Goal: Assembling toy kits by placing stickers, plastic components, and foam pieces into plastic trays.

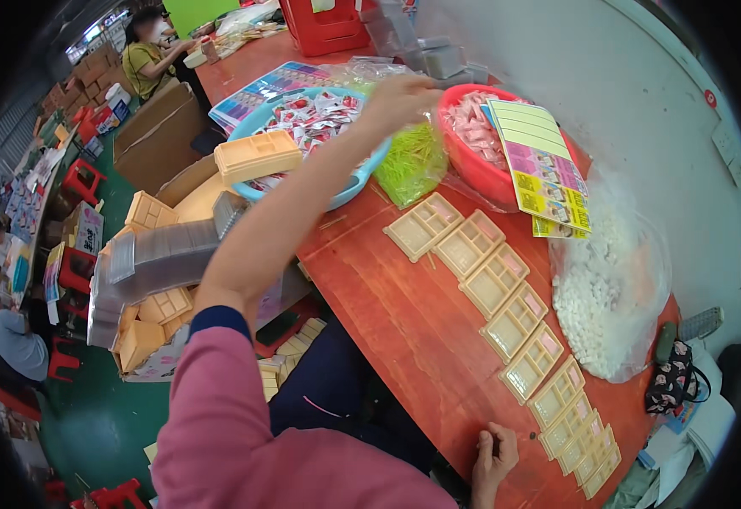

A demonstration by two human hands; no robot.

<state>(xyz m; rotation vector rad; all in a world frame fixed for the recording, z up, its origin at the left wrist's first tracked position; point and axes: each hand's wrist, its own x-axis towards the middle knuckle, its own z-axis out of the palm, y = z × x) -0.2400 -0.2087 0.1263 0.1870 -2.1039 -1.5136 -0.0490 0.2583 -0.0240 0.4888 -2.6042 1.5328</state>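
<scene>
My left hand reaches across to the rim of a red basin of small pink pieces. Its fingers are smeared, so what they hold does not show. Low on the right, my right hand rests by the table's near edge with curled fingers; anything inside them is hidden. A slanting row of beige compartment trays runs down to beside it, several with a pink piece in one small compartment. Under my left forearm stands a blue basin of small red-and-white packets.
Printed sheets lean over the red basin. A bag of green sticks lies between the basins, a bag of white pieces by the wall. Clear lids and trays fill a carton on my left. A red crate stands at the back.
</scene>
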